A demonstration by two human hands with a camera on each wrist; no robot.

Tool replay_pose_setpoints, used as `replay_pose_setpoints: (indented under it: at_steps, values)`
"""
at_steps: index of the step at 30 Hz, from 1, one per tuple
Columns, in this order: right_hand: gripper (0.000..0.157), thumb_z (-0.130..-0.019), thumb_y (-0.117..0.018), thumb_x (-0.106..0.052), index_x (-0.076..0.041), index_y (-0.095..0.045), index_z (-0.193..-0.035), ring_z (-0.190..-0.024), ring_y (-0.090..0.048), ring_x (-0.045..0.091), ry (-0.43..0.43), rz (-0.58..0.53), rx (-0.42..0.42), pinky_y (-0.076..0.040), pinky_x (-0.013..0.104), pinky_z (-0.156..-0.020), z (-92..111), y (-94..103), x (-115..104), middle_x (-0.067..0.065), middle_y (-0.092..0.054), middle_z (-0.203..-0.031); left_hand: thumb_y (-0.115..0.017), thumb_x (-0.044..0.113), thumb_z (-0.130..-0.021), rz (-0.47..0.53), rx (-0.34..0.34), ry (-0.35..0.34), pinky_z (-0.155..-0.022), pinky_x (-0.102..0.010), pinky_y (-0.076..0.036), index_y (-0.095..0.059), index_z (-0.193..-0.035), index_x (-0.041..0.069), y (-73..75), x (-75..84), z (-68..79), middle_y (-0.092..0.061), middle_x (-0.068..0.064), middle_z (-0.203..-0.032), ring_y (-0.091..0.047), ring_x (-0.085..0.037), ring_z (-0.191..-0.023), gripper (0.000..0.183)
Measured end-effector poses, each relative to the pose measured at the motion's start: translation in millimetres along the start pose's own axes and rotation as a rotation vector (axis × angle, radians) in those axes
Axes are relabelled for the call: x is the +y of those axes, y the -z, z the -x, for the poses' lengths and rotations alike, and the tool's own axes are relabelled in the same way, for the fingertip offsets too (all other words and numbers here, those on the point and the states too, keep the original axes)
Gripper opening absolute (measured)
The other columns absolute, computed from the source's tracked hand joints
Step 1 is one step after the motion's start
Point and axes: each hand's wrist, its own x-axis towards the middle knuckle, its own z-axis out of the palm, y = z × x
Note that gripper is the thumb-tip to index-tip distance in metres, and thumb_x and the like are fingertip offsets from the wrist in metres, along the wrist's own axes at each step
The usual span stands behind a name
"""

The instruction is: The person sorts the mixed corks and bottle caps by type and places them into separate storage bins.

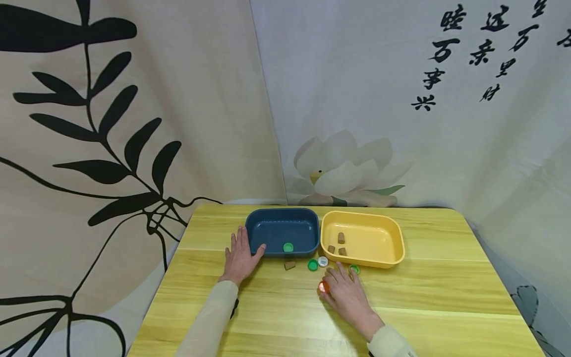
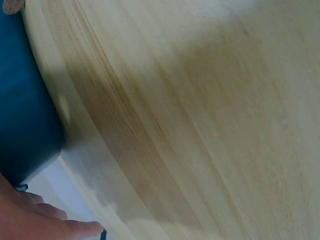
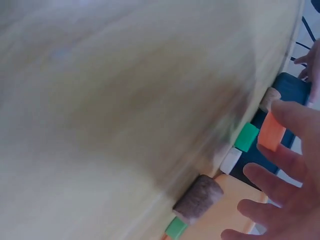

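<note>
My right hand (image 1: 348, 293) pinches an orange bottle cap (image 3: 271, 132) between thumb and index finger, just in front of the yellow tray (image 1: 379, 262). The other fingers are spread. Below them in the right wrist view is a brown cork (image 3: 198, 198), hidden by the hand in the head view. My left hand (image 1: 240, 256) rests at the left side of the blue tray (image 1: 263, 214), fingers straight and thumb along its near corner. A green cap (image 1: 288, 247) lies inside the blue tray. Three corks (image 1: 341, 238) lie in the yellow tray.
Before the trays lie a cork (image 1: 289, 265), a green cap (image 1: 313, 265) and a white cap (image 1: 323, 261). Another green cap (image 1: 354, 269) lies by the right fingertips, close to the yellow tray. The wooden table (image 1: 446, 297) ends at a curtain behind.
</note>
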Motion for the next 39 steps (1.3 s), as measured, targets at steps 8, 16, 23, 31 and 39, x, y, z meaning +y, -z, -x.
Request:
replay_pose_setpoints:
  at_steps: [8,16,23,31,39]
  values:
    - [0.041,-0.087,-0.084,-0.036,-0.012,-0.072,-0.118,-0.137,-0.051,0.045,0.020,-0.049,0.089,-0.039,0.070,-0.107,-9,9.2,-6,0.014,-0.063,-0.140,-0.049,0.066,-0.101,-0.001,-0.012,0.008,-0.116,-0.074,-0.019,-0.005,-0.166,0.002,1.9,0.7,1.3,-0.007,-0.018,-0.173,-0.008,-0.044,-0.157,0.101]
    - [0.041,-0.088,-0.085,-0.033,-0.011,-0.071,-0.120,-0.138,-0.050,0.043,0.026,-0.123,0.160,-0.039,0.069,-0.107,-24,18.9,-14,0.013,-0.064,-0.138,-0.046,0.068,-0.101,0.001,-0.005,-0.002,-0.115,-0.075,-0.019,-0.006,-0.166,0.002,0.7,0.2,0.8,-0.007,-0.018,-0.173,-0.009,-0.044,-0.157,0.102]
    - [0.041,-0.092,-0.081,-0.034,-0.011,-0.071,-0.125,-0.142,-0.046,0.041,-0.004,-0.131,0.187,-0.037,0.065,-0.112,-46,23.6,-22,0.012,-0.063,-0.141,-0.044,0.072,-0.100,-0.004,-0.007,-0.005,-0.115,-0.075,-0.020,-0.006,-0.166,0.002,0.1,-0.8,0.4,-0.006,-0.017,-0.173,-0.009,-0.044,-0.157,0.103]
    - [0.042,-0.093,-0.079,-0.036,-0.010,-0.070,-0.126,-0.143,-0.045,0.043,-0.041,-0.150,0.233,-0.038,0.065,-0.111,-81,24.3,-28,0.013,-0.062,-0.141,-0.048,0.066,-0.101,0.000,-0.015,0.001,-0.116,-0.074,-0.019,-0.005,-0.166,0.002,1.2,0.3,0.7,-0.006,-0.017,-0.173,-0.009,-0.043,-0.157,0.100]
    - [0.041,-0.092,-0.081,-0.034,-0.009,-0.072,-0.123,-0.142,-0.046,0.043,-0.111,-0.146,0.235,-0.038,0.065,-0.111,-111,16.9,-31,0.016,-0.062,-0.142,-0.049,0.065,-0.101,-0.007,-0.016,0.000,-0.116,-0.074,-0.020,-0.006,-0.166,0.001,1.8,1.6,0.3,-0.007,-0.018,-0.173,-0.010,-0.043,-0.157,0.100]
